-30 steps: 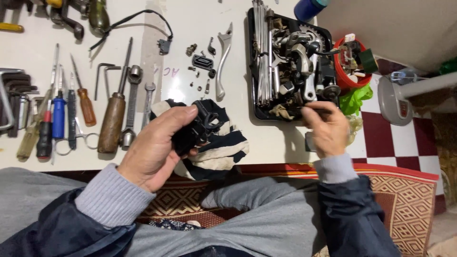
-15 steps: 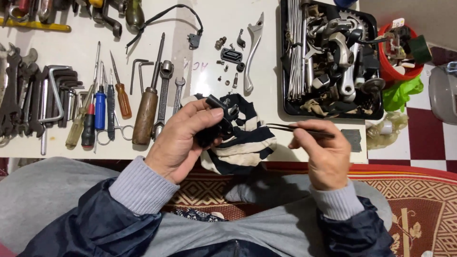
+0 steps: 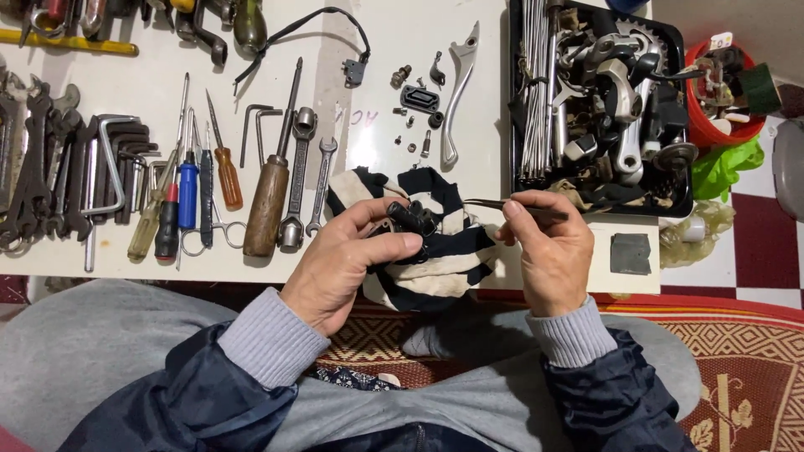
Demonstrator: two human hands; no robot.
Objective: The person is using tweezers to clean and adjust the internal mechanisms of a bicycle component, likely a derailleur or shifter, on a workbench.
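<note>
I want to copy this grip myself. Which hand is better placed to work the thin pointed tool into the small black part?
Probably the right hand: it pinches the thin tool, tip aimed at the black part. The left hand is busy gripping that part on the striped cloth.

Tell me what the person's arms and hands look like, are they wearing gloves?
No gloves. Both the left hand and the right hand are bare. Each arm has a dark navy jacket sleeve, with a ribbed grey cuff poking out at the wrist.
</note>
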